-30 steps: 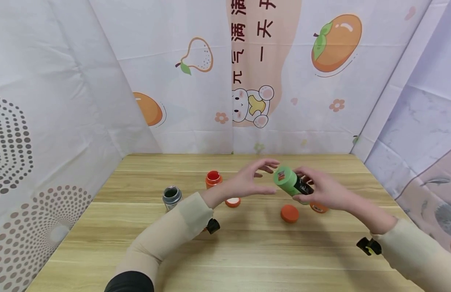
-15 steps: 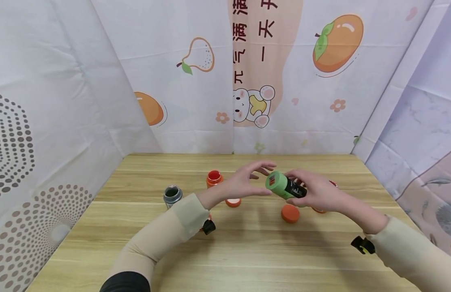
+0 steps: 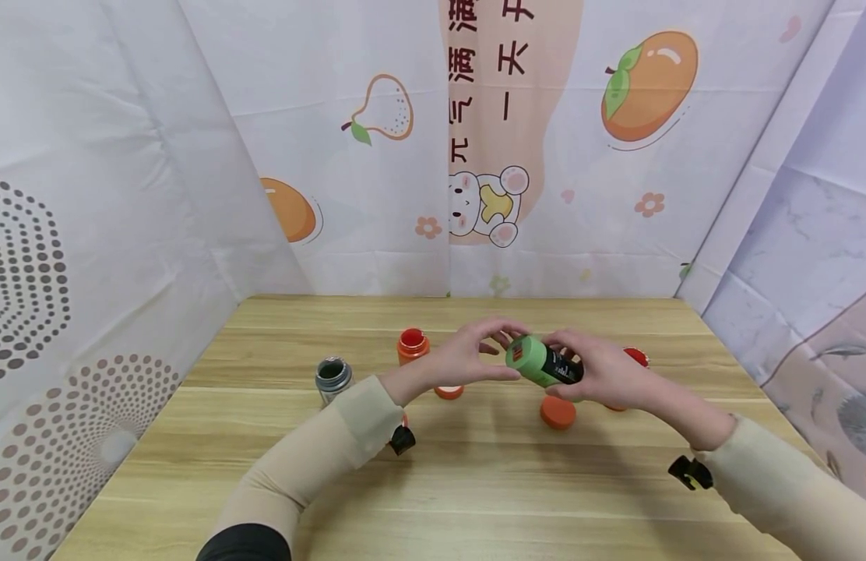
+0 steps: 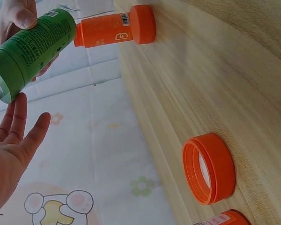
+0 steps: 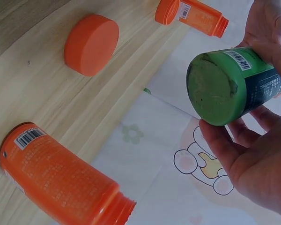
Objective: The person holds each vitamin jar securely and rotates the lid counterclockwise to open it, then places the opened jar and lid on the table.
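In the head view my right hand (image 3: 601, 370) grips a green bottle (image 3: 562, 368) with a black label, tilted so its green lid (image 3: 522, 355) faces left. My left hand (image 3: 475, 354) curves loosely about the lid, fingers above it and thumb below. In the left wrist view, left fingertips (image 4: 21, 101) meet or nearly meet the lid's edge; firm contact cannot be told. The bottle's base faces the right wrist camera. Below it on the table lies an orange lid (image 3: 558, 412). An uncapped orange bottle (image 5: 65, 178) stands behind my right hand, mostly hidden in the head view.
On the left of the wooden table (image 3: 475, 499) stand an uncapped grey bottle (image 3: 332, 375) and an uncapped orange bottle (image 3: 413, 347). An upturned orange lid (image 3: 448, 392) lies near my left wrist. Another orange item is mostly hidden under the left sleeve. Printed curtains enclose the table.
My right hand has carried the green bottle left, bringing its lid between the left hand's thumb and fingers. The left hand has shifted slightly. More of the orange bottle behind the right hand shows.
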A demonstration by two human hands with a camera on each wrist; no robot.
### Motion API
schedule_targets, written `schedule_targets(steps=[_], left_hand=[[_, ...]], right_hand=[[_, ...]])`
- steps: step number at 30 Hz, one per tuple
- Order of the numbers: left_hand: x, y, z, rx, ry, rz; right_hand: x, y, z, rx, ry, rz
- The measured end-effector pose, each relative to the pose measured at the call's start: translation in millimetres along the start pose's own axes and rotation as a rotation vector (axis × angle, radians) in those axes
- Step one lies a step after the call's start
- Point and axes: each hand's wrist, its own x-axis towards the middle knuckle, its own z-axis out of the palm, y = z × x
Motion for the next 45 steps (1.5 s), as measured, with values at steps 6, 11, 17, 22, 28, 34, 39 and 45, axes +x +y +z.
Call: schedule_targets(steps=[6,11,17,22,28,34,39,45], left_hand=[[-0.1,-0.7,-0.7,-0.008,0.0,-0.007],[-0.1,-3.0,-1.9,0.031,-0.02,0.006],[-1.6,-3.5,-4.6,0.103,-0.03,0.015],[-2.8,-3.4,-6.0,0.162,-0.035,0.054],[-4.5,-4.7,-4.5,0.195,-0.013,0.089],[-6.6,-6.3,-2.3,0.192,0.017,0.128],[-8.3,-7.3,-2.2,0.194,0.036,0.127],[-8.2,-7.6,-2.5,0.201,0.042,0.157]], right_hand=[[2.1,-1.2,-0.3,0.01,-0.025,0.019],[3.3,-1.3,1.1,0.022,-0.035,0.016],[2.9,-1.8,1.8,0.027,-0.032,0.014],[3.1,-3.2,1.2,0.041,-0.034,0.0],[4.7,-4.7,2.5,0.039,-0.025,-0.004],[5.7,-6.8,3.7,0.032,-0.009,-0.003],[6.4,-8.7,3.8,0.036,-0.004,-0.009],[8.1,-7.6,6.3,0.033,0.013,-0.042]])
